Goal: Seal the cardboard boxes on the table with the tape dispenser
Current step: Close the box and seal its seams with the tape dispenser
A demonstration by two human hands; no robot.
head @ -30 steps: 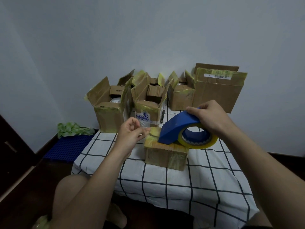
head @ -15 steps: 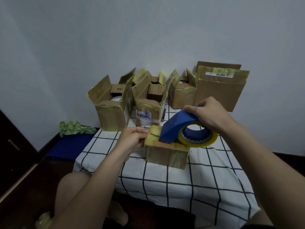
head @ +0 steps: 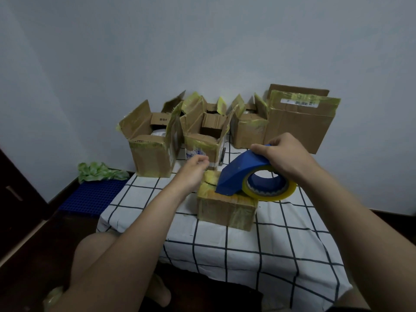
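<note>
The right hand (head: 286,158) grips the blue tape dispenser (head: 243,174), nose down on the small box (head: 225,212) mid-table (head: 247,255). The left hand (head: 191,174) sits just beside that box's left edge, fingers curled, too blurred to tell if they pinch anything. Open boxes (head: 153,152) line the back.

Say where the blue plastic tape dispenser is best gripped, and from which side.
Grip the blue plastic tape dispenser over its arched top, from above, as the right hand does; its nose sits on the small taped cardboard box, leaving the arch exposed.
</note>
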